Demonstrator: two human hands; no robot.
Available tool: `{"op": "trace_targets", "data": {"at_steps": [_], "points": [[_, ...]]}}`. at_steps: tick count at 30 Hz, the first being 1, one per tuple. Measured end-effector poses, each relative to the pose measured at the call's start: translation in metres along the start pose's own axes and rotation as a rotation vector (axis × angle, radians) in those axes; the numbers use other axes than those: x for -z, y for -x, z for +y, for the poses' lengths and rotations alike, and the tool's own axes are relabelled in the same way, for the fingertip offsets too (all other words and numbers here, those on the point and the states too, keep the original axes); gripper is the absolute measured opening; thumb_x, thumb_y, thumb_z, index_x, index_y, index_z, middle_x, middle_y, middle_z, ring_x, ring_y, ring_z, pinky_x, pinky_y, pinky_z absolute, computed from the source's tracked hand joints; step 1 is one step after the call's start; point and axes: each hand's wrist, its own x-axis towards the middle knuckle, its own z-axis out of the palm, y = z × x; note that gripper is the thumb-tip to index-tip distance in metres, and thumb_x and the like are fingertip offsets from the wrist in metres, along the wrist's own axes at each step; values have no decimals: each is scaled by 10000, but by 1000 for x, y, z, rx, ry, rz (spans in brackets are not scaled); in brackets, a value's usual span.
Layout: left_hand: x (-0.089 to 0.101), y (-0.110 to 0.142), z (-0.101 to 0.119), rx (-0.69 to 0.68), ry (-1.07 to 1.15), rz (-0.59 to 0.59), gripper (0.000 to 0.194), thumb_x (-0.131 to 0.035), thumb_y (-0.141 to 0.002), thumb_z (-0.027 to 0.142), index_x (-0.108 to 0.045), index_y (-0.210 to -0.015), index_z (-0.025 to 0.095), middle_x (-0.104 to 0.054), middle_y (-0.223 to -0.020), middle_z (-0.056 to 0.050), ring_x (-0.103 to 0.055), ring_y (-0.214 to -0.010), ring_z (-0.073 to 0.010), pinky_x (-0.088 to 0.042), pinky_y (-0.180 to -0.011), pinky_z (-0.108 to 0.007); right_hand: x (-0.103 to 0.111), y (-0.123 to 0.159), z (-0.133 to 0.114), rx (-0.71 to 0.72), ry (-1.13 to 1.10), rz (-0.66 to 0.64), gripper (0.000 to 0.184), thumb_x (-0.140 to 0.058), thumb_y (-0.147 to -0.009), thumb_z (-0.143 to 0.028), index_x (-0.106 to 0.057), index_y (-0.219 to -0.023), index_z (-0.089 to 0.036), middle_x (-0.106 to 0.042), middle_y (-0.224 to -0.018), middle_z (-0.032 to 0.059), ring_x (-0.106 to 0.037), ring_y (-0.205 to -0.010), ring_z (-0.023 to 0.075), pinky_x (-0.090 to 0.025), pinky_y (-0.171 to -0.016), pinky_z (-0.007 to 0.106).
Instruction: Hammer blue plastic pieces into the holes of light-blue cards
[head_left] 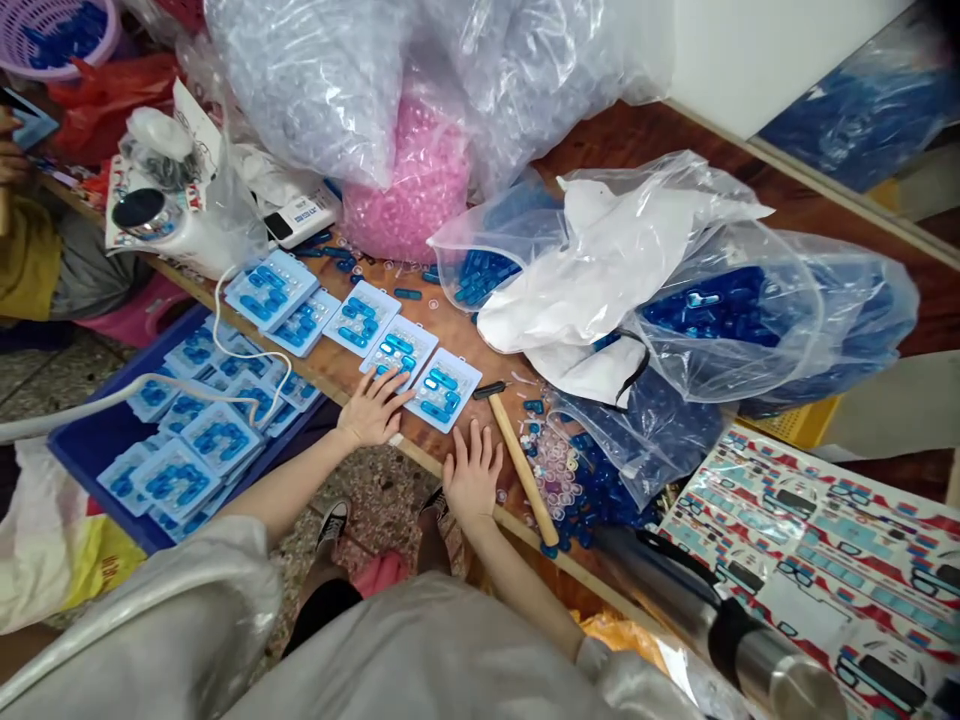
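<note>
My left hand (373, 408) lies with fingers spread on the near edge of a light blue plastic case (400, 352) that holds blue capsule-shaped pieces. Just below another such case (442, 390), my right hand (472, 470) rests palm down at the table's edge, fingers apart, holding nothing. To its right a small hammer (523, 470) with a wooden handle and dark head lies slantwise. Further left along the edge are a third case (361, 318) and two overlapping ones, the upper case (272, 290) partly covering the lower case (304, 322).
A blue crate (82, 480) of filled cases stands lower left, with a white cable (150, 382) across it. Loose blue pieces (600, 480) and pale rings (555, 465) lie right. Bags, including a pink-filled bag (412, 180), crowd the back. A steel flask (720, 610) lies lower right.
</note>
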Motion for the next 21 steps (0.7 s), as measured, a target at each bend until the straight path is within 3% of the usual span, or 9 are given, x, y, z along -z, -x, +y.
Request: {"op": "trace_targets", "data": {"at_steps": [7,11,13,14,16,17,19,21], "points": [[-3,3,-5,-36,73,100,451,-442,-797,245,-465,-1246,212,-300,-1420,-57,-194,-1338,-245,-114,-1101,-509,-6,-4,-2,8,98,87,406,-363,-888,-273,-468,-1272,-192,-255,-1437,71,-150,-1340,240,-124,-1067,485],[-11,13,-10,-106,81,259,399,-423,-832,274,-461,-1221,195,-321,-1403,-66,-185,-1334,-244,-137,-1094,-517,-9,9,-16,20,67,219,389,-367,-884,-272,-465,-1247,-174,-331,-1390,89,-219,-1311,228,-174,-1058,462],[-25,34,-11,-122,107,381,379,-443,-831,294,-458,-1204,227,-355,-1373,-56,-206,-1319,-239,-169,-1084,-518,-25,26,-36,85,-36,332,401,-416,-861,-261,-444,-1253,-182,-345,-1367,109,-255,-1288,246,-229,-1027,463],[-36,49,-12,-114,128,450,368,-465,-820,294,-463,-1185,247,-384,-1342,-52,-233,-1302,-233,-201,-1077,-507,-40,35,-47,196,-105,311,394,-436,-848,-243,-452,-1240,-208,-383,-1334,101,-306,-1255,238,-265,-1007,448],[-66,86,-15,-89,169,567,343,-512,-792,250,-478,-1133,273,-459,-1232,-48,-318,-1236,-205,-292,-1047,-452,-85,47,-66,512,-212,91,375,-439,-843,-215,-474,-1216,-232,-462,-1240,87,-406,-1160,197,-329,-958,394],[-85,106,-19,-68,186,591,333,-517,-783,209,-483,-1109,268,-484,-1173,-53,-358,-1196,-193,-330,-1025,-429,-114,48,-71,599,-234,-22,352,-430,-849,-199,-494,-1193,-233,-496,-1184,79,-445,-1102,174,-352,-931,365],[-128,145,-30,-3,214,522,315,-481,-785,139,-490,-1086,232,-502,-1107,-70,-404,-1137,-191,-369,-986,-415,-180,38,-70,546,-201,-202,299,-423,-863,-189,-526,-1144,-209,-548,-1080,64,-486,-1012,155,-376,-894,339],[-174,178,-46,61,251,314,308,-410,-807,112,-496,-1093,189,-505,-1115,-92,-420,-1118,-205,-380,-961,-418,-248,18,-57,390,-117,-297,286,-504,-833,-221,-548,-1114,-186,-570,-1031,67,-510,-970,172,-421,-815,317]]}}
